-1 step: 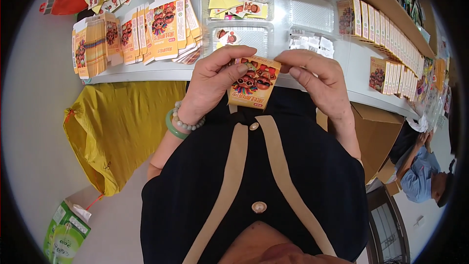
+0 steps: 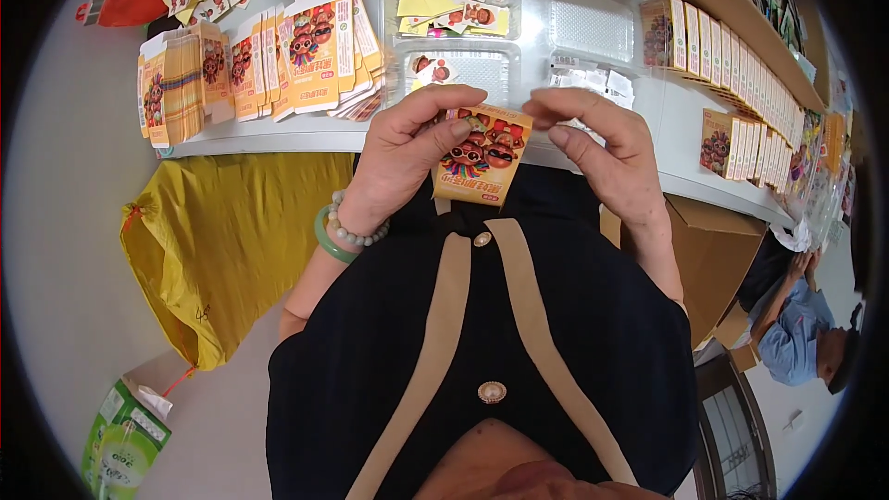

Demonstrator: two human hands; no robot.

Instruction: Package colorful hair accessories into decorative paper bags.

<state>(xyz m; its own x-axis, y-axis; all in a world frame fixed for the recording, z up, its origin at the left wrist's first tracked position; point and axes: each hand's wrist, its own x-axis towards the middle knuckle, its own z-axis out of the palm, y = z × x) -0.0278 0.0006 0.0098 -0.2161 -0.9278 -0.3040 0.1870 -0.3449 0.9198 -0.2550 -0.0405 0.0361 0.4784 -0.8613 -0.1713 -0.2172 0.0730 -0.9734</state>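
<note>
My left hand [image 2: 394, 153] grips a small yellow-orange carton [image 2: 482, 157] printed with cartoon faces, thumb across its front and forefinger along its top edge. The box hangs in front of my chest, just off the table's front edge, its print facing up. My right hand [image 2: 602, 143] is just right of the carton's upper right corner, fingers bent, thumb and forefinger apart, nothing visible between them. Beyond my hands stands a clear plastic tray [image 2: 511, 65] with printed cards [image 2: 431, 69]. Small white packets [image 2: 593, 83] lie in the compartment to its right.
Stacks of flattened cartons [image 2: 315, 46] fill the table's left side. Rows of filled-out cartons [image 2: 722, 46] line the right, beside a cardboard box wall [image 2: 773, 23]. A yellow sack [image 2: 231, 241] hangs below left. At far right is another person in a blue shirt [image 2: 796, 333].
My right fingertips have come slightly away from the carton's upper right corner. My left hand keeps its hold, and the carton stays nearly in place.
</note>
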